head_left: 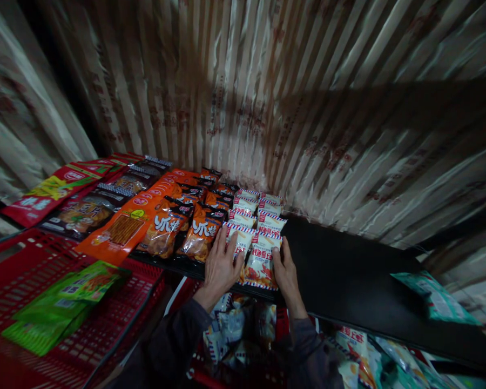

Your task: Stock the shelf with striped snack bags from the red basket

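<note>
I'm bracketing the two front striped-edge snack packets, lengthwise toward the pleated sheeting, between left hand and right hand, fingers half-spread (whether gripping, I cannot tell).

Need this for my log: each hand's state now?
Left hand: open, touching left front white snack packet.
Right hand: open, touching right front white snack packet.

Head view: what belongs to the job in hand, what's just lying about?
Likely in the job:
left hand and right hand
white packets, front ones touched
black shelf under them
similar striped packets below, probably

Apparently lying about:
green packets in red basket
teal packet, shelf's right end
orange packets, left
</note>
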Available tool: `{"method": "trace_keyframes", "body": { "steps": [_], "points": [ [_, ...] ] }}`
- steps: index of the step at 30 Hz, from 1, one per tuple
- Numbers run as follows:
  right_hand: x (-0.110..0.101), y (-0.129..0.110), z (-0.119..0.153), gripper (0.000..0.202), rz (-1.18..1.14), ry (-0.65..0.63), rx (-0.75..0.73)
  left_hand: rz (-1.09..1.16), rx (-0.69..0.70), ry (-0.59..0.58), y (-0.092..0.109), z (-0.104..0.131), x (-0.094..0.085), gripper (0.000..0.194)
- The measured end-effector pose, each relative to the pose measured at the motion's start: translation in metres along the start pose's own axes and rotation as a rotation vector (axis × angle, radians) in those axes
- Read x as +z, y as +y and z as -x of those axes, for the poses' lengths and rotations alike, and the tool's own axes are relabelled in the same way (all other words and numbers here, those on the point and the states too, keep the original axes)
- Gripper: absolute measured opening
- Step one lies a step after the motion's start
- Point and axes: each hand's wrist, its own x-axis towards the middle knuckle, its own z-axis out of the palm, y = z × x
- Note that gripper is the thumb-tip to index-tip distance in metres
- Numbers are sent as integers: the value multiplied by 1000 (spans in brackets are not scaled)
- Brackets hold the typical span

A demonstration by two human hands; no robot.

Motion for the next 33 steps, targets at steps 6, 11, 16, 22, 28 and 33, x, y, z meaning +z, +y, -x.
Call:
{"method": "trace_keyframes", "body": {
  "steps": [6,11,16,22,28,33],
  "points": [
    [7,-7,4,79,-43,83,15,0,16,13,2,-1,-5,53],
    [9,-14,10,82,-16,82,7,-37,35,-7,3,-1,-9,52],
    [11,-11,10,79,-10,132,-18,-32,29,-23,4,0,-6,54],
    [11,-10,10,74,90,252,-117,-10,45,19,2,2,0,54],
    [10,-10,12,71,109,261,-111,23,44,50,3,1,2,53],
    [12,-9,11,69,78,270,-138,14,52,74,4,1,2,49]
  ]
}}
